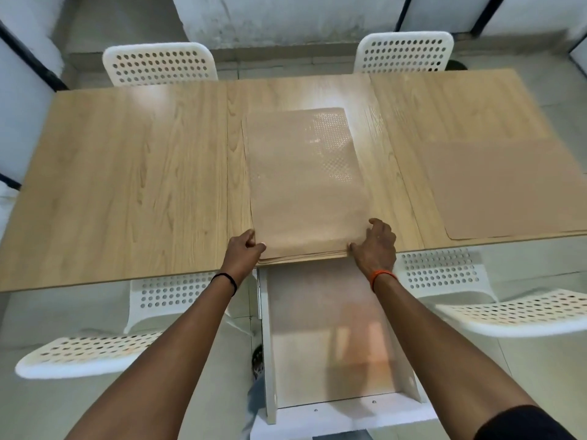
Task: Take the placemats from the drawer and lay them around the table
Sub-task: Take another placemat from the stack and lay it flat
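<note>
Fingers of the left hand (246,249) curl around the near left corner of the stack of placemats (305,185), thumb on top; the right hand (374,246) pinches the near right corner, fingers bent over its edge. Below them the drawer (333,344) stands pulled out under the table (127,185). That stack lies at the table's middle, its near edge slightly overhanging. Another placemat (508,188) lies flat to the right. Beyond the far edge stand two white perforated chairs (158,63).
</note>
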